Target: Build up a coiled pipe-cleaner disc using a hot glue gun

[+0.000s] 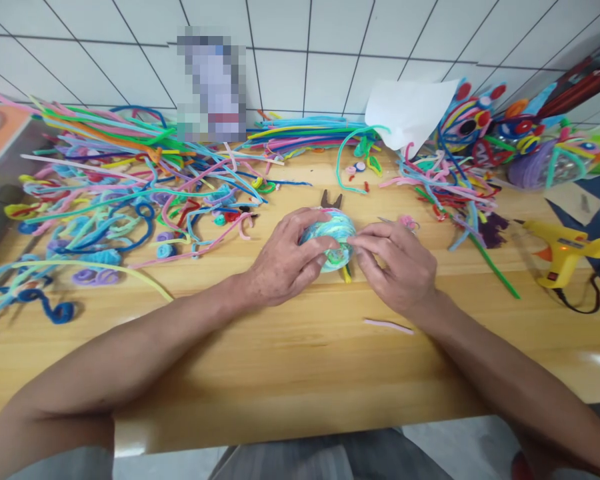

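at the middle of the tabletop (260, 360), in the head view, we see a round blue-green wrapped piece (341, 230), our landmark. our left hand (290, 257) is partly closed around its left side, thumb and fingers pressing on it. our right hand (405, 267) is at its right edge, thumb and fingertips drawn together; we cannot tell whether a strand lies between them. we judge the step in hand to be fine fingertip work at that edge; a next move there would call for a firm left hold and a light, exact right pinch. pliers (331, 206) show beyond the round piece, jaws apart. a short pale pink strip (389, 326) lies nearer us and to its right, a yellow glue gun (560, 250) well off to its right, and a heap of fuzzy stems (105, 193) to its left.
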Demonstrator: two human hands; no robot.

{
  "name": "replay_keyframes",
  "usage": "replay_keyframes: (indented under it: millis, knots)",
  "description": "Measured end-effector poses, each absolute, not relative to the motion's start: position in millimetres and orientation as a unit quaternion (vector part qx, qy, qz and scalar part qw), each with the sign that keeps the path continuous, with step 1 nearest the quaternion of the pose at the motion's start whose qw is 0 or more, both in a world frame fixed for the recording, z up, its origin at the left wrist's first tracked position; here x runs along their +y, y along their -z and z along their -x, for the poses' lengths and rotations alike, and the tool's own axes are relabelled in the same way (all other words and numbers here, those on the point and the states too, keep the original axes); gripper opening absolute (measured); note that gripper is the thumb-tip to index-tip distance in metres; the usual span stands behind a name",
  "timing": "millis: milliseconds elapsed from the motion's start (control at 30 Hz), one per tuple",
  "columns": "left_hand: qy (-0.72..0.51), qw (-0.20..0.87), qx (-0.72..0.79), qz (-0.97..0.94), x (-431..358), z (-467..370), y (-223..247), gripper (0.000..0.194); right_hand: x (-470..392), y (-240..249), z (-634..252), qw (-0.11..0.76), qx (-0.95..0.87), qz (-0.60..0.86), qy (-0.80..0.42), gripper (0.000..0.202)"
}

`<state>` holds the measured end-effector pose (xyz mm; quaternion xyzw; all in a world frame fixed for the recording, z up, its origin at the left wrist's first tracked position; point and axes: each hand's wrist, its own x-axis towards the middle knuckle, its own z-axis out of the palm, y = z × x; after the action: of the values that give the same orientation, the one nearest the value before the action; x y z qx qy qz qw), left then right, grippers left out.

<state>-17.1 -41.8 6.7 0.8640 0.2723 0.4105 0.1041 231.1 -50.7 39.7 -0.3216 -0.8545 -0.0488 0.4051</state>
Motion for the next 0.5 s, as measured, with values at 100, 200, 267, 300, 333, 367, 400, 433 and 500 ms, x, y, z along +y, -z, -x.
replay_keyframes:
  millis: [100,200,267,300,333,367,400,433,500]
  knots:
    - [-0.400,0.113,0.280,-0.865,-42.9,18.8,-7.9,0.030,-48.8,-36.5,-233.6,0.400,-0.853,0.332,0.038,0.038]
    - [-0.403,0.117,0.281,-0.863,-43.4,19.4,-8.0,0.029,-47.5,-32.9,-234.8,0.403,-0.850,0.337,0.038,0.036]
    - [-0.405,0.121,0.284,-0.861,-43.6,19.2,-8.0,0.029,-47.1,-31.7,-234.9,0.402,-0.849,0.340,0.046,0.033]
    - [-0.405,0.121,0.285,-0.860,-43.7,19.1,-8.1,0.029,-47.0,-31.4,-234.8,0.401,-0.849,0.341,0.051,0.031]
    - [-0.405,0.118,0.286,-0.860,-43.9,18.9,-8.1,0.029,-46.9,-31.4,-234.8,0.401,-0.849,0.341,0.054,0.030]
    - [-0.404,0.113,0.287,-0.861,-44.0,18.7,-8.0,0.029,-46.9,-31.5,-234.8,0.402,-0.849,0.339,0.057,0.029]
    - [-0.405,0.107,0.288,-0.861,-44.2,18.5,-7.9,0.029,-46.9,-31.7,-234.9,0.405,-0.848,0.336,0.058,0.029]
    - [-0.407,0.101,0.288,-0.861,-44.4,18.3,-7.8,0.028,-46.9,-32.0,-234.9,0.409,-0.848,0.333,0.058,0.029]
    - [-0.410,0.094,0.290,-0.859,-44.9,18.0,-7.1,0.027,-47.3,-32.8,-234.8,0.413,-0.847,0.330,0.054,0.031]
